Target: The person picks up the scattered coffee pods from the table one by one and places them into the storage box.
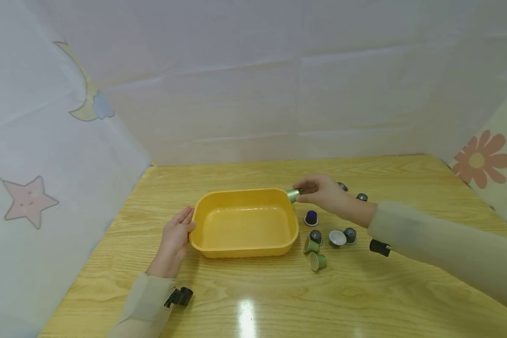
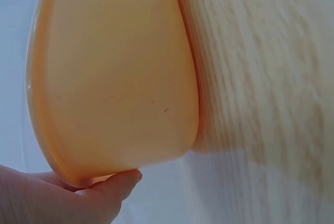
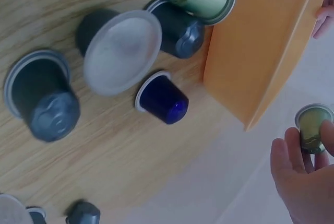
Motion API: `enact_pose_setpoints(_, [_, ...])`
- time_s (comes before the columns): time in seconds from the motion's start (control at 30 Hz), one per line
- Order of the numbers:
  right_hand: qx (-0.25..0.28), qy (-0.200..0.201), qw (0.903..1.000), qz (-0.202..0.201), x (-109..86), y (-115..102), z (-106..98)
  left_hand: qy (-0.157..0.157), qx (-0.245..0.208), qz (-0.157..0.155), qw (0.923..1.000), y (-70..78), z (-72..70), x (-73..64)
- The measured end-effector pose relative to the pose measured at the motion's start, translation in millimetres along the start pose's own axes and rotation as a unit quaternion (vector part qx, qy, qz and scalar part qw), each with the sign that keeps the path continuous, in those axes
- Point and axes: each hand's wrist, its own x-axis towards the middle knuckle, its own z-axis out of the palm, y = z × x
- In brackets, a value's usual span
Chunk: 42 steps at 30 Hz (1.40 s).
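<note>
A yellow plastic basin (image 1: 245, 252) sits on the table. My left hand (image 1: 175, 237) holds its left end, the thumb (image 2: 112, 190) against the outer wall close to the rim. At the basin's far right corner my right hand (image 1: 321, 191) pinches a green coffee capsule (image 1: 293, 195), which overlaps the rim in the head view. The right wrist view shows that capsule (image 3: 314, 125) between thumb and fingers. To the right of the basin lie a dark blue capsule (image 1: 311, 217), a dark grey one (image 1: 315, 236) and two green ones, one of them (image 1: 318, 261) nearest the front.
Farther right are a capsule with its white lid up (image 1: 337, 238) and a dark one (image 1: 350, 234) beside it. More dark capsules (image 1: 362, 197) lie behind the right forearm. Pale sheets (image 1: 253, 94) enclose the wooden table (image 1: 219, 300) at the back and sides.
</note>
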Motion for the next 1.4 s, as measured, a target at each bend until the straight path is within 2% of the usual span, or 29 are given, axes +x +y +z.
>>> enact_pose_setpoints(0.3, [0.032,-0.002,0.9994,0.012,9.9,1.3,11.5,0.009,-0.013,0.003,0.9999,-0.8,1.3,3.1])
enact_pose_setpoints(0.53, [0.073,-0.016,0.9970,0.023,13.0,-1.6,19.3,0.002,-0.007,0.007,0.9999,-2.4,0.5,2.5])
enact_pose_setpoints(0.77, [0.074,-0.027,0.9962,0.039,19.9,-6.7,26.4,0.001,-0.002,0.008,1.0000,-2.9,1.3,1.6])
enact_pose_setpoints(1.17, [0.093,-0.035,0.9942,0.041,24.2,-13.9,42.3,0.004,-0.008,0.007,0.9999,-3.1,1.9,3.2])
enact_pose_setpoints(1.4, [0.103,-0.060,0.9921,0.037,28.4,-16.9,58.9,0.009,-0.009,0.005,0.9999,-3.2,0.4,2.0])
